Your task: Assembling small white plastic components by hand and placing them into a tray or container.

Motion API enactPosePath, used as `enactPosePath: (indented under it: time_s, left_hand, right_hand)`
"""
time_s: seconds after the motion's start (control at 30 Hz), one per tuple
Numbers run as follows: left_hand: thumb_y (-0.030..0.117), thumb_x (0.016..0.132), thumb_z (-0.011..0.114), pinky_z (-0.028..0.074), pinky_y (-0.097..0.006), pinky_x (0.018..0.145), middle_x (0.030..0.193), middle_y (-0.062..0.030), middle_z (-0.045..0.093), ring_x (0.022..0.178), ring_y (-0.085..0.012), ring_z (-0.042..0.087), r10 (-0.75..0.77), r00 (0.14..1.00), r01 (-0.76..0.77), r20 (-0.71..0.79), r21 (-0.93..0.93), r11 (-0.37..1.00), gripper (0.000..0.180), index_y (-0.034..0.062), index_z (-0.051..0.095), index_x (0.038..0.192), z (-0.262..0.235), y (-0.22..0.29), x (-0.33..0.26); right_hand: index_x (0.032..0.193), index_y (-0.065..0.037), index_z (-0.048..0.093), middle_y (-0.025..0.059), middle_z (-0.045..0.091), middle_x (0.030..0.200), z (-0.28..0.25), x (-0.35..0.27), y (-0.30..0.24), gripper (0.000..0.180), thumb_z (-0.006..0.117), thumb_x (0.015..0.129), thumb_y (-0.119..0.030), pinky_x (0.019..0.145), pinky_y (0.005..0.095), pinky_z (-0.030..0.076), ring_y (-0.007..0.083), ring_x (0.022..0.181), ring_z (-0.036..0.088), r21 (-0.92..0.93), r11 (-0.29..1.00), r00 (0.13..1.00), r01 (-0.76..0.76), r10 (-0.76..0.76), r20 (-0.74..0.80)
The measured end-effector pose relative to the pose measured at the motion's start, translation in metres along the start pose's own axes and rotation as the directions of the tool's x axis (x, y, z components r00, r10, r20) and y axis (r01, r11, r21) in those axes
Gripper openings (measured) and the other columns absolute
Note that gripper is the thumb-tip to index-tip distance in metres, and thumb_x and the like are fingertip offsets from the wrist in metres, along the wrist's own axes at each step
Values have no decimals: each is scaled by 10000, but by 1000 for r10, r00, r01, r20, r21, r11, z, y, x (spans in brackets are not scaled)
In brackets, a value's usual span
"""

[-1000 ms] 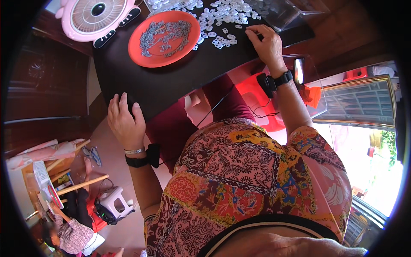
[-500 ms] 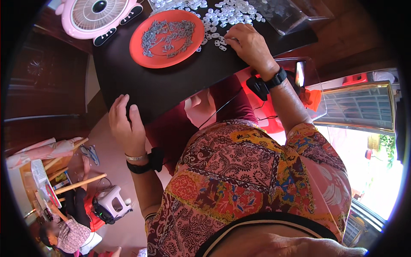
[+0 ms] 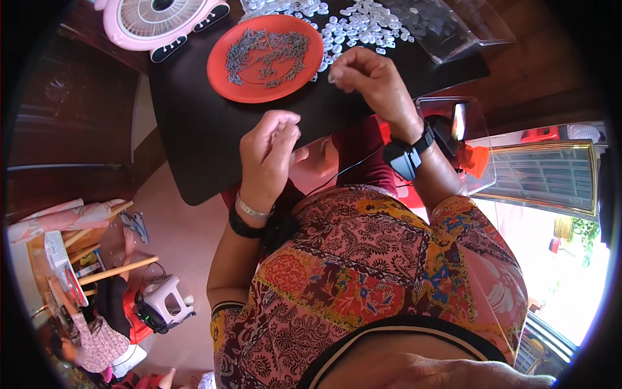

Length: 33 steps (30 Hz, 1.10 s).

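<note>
My right hand (image 3: 374, 83) is raised over the table's near right part, thumb and forefinger pinched on a small whitish plastic piece (image 3: 332, 78). My left hand (image 3: 269, 152) hovers by the table's near edge, its fingers curled together; whatever they may hold is hidden. Between and beyond the hands, an orange-red plate (image 3: 219, 83) carries a scattering of small grey screw-like pieces (image 3: 285, 55). Right of the plate spreads a heap of small white plastic pieces with holes (image 3: 366, 24), just beyond my right hand.
A pink fan (image 3: 155, 26) stands at the far left of the dark table (image 3: 188, 123). At the far right lies a clear plastic container (image 3: 457, 42). Below the table's right side is a clear tray (image 3: 479, 129). Another person (image 3: 100, 340) sits at lower left near a pale stool (image 3: 165, 301).
My left hand has come from the table's left edge toward the middle, its fingers now curled. My right hand has drawn back from the white heap with a small piece pinched in it.
</note>
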<state>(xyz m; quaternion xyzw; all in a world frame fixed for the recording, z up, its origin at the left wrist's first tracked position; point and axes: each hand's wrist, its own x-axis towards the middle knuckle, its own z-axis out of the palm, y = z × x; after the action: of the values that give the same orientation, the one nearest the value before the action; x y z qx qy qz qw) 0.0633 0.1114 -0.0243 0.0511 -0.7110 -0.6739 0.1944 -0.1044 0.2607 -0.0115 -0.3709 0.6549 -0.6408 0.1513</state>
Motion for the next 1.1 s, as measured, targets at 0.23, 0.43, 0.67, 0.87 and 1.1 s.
enactPosePath:
  time_s: [0.23,0.43,0.67,0.87,1.1]
  left_hand:
    - [193,917,515,433,-203,486,747,-31,546,585,-57,491,-38,997,42,60,-63,997,196,-3,528,905,5,-9,9]
    - [104,889,492,437,-211,478,668,-24,514,541,-62,496,-96,995,94,-2,-226,970,130,-11,520,836,0,-8,4]
    - [117,886,463,405,-232,591,641,-12,487,595,-105,510,-152,987,134,-41,-292,947,153,7,530,802,-3,-6,0]
    - [120,887,482,402,-218,546,641,-13,493,579,-85,491,-160,987,157,4,-211,965,167,-2,528,784,2,-4,-3]
    - [119,889,491,418,-213,527,629,-16,494,558,-75,474,-186,981,193,53,-232,953,191,-28,531,774,-1,-5,-6]
  right_hand:
    - [910,-13,621,-1,611,785,42,-11,-3,125,632,882,-134,664,198,457,54,710,550,239,960,968,-143,85,237]
    - [951,1,623,23,631,825,50,-14,-6,156,630,884,-140,697,217,482,78,763,585,205,969,950,-135,68,303]
    - [987,-2,612,17,633,857,58,-25,-7,166,617,894,-139,715,207,476,64,772,571,215,963,962,-165,109,249]
    - [935,8,611,9,625,824,56,-24,-9,122,602,893,-106,676,203,471,60,736,567,54,994,975,-91,78,210]
    - [882,8,618,21,616,738,51,-21,-23,128,615,870,-119,614,226,468,65,685,566,-306,951,952,53,45,304]
